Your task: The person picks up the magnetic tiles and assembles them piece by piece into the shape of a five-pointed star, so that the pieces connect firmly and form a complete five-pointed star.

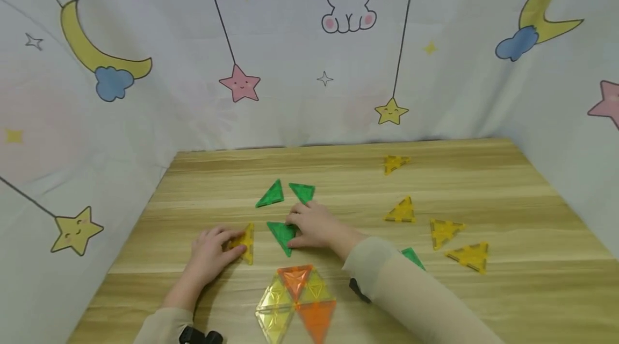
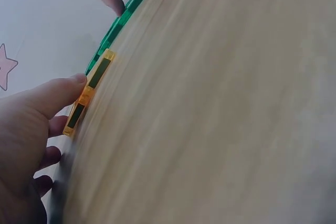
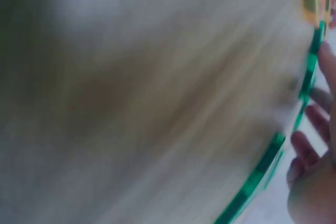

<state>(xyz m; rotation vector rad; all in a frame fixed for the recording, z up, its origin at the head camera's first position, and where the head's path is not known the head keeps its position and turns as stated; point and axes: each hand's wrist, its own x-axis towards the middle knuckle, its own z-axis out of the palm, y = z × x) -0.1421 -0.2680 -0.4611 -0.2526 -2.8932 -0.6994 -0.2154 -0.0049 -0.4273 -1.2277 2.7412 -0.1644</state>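
My left hand (image 1: 210,252) pinches a yellow triangle tile (image 1: 249,244) by its left side, between thumb and fingers. In the left wrist view the thumb lies along the near edge of this tile (image 2: 88,92). Just to the right, my right hand (image 1: 316,227) grips a green triangle tile (image 1: 280,234) at its right edge, thumb low and fingers above. Two more green tiles, one at left (image 1: 272,194) and one at right (image 1: 303,192), lie beyond the hands. Below both hands sits a joined group of yellow tiles (image 1: 274,295) and orange tiles (image 1: 316,318).
Several loose yellow triangle tiles (image 1: 401,210) lie on the right side of the wooden table (image 1: 522,215). A green tile (image 1: 412,258) is partly hidden by the right sleeve (image 1: 416,285). A printed white curtain (image 1: 290,107) hangs around the table's back and sides.
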